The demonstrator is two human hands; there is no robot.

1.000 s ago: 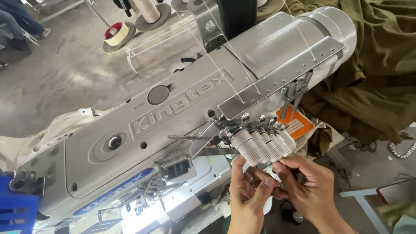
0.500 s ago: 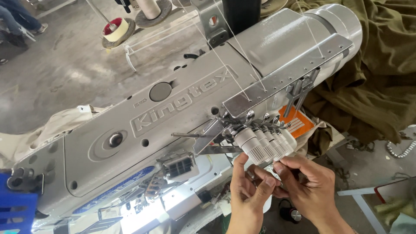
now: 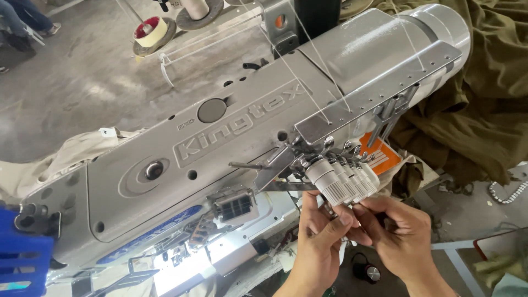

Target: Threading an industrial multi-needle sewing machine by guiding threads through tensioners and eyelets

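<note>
Your left hand (image 3: 319, 234) and right hand (image 3: 396, 234) meet just below the grey sewing machine's (image 3: 220, 148) ribbed tension knobs (image 3: 344, 184), fingertips pinched together on something too fine to make out; olive fabric (image 3: 484, 110) lies behind the machine.

both hands, left hand (image 3: 319, 231) beside right hand (image 3: 397, 230), sit just under the tension knobs (image 3: 342, 181) on the sewing machine (image 3: 220, 148), with fabric (image 3: 484, 110) piled to its right and a thread cone (image 3: 149, 32) on the floor behind.
</note>
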